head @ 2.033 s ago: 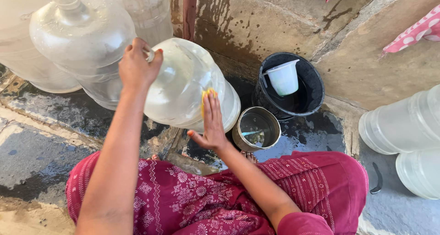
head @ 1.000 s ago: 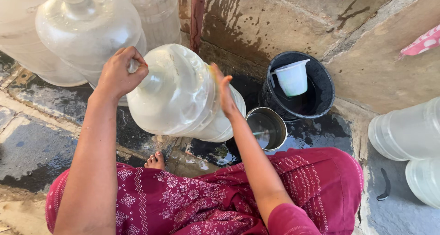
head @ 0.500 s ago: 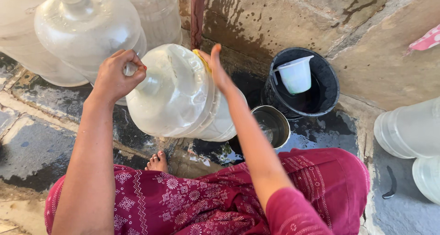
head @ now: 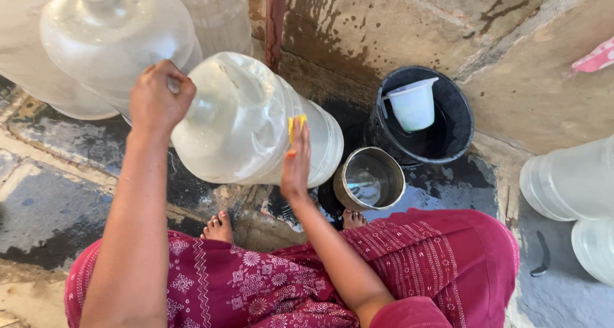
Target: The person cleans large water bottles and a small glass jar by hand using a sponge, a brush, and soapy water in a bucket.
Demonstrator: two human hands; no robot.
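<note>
A large clear plastic water jug point(head: 243, 120) lies tilted on its side in front of me, its neck toward the left. My left hand point(head: 158, 97) is closed around the jug's neck. My right hand point(head: 297, 158) presses a small yellow scrub pad point(head: 296, 124) flat against the jug's side wall. My bare feet point(head: 220, 227) and maroon patterned skirt point(head: 320, 277) show below the jug.
A steel pot point(head: 369, 179) with water stands right of the jug. Behind it is a black bucket point(head: 457, 110) holding a white plastic mug point(head: 412, 104). More clear jugs stand upper left point(head: 109, 33) and far right point(head: 566, 181). The stone floor point(head: 57, 193) and wall are wet.
My right hand with the yellow pad has slid down the jug's side, from near its top edge to the middle. The left hand has kept its grip on the neck.
</note>
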